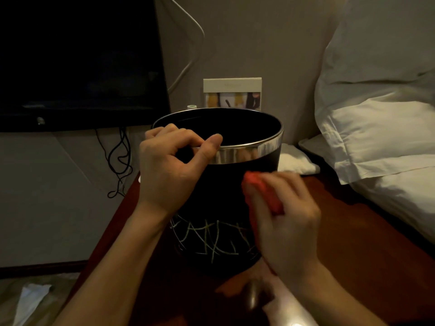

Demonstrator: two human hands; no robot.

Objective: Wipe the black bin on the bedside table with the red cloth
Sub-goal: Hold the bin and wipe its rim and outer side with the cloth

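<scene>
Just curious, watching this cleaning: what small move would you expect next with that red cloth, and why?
Probably a stroke down the bin's side. The right hand presses the red cloth against the black bin just below its shiny rim, the pale scribbles lower down remain, and the left hand grips the rim to steady it.

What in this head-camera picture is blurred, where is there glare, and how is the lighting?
Head view: dim, warm light throughout; the right hand and red cloth are smeared by motion blur against the black bin; the bin's chrome rim mirrors fingers; the left hand is sharp; wide-angle distortion bends the edges.
</scene>
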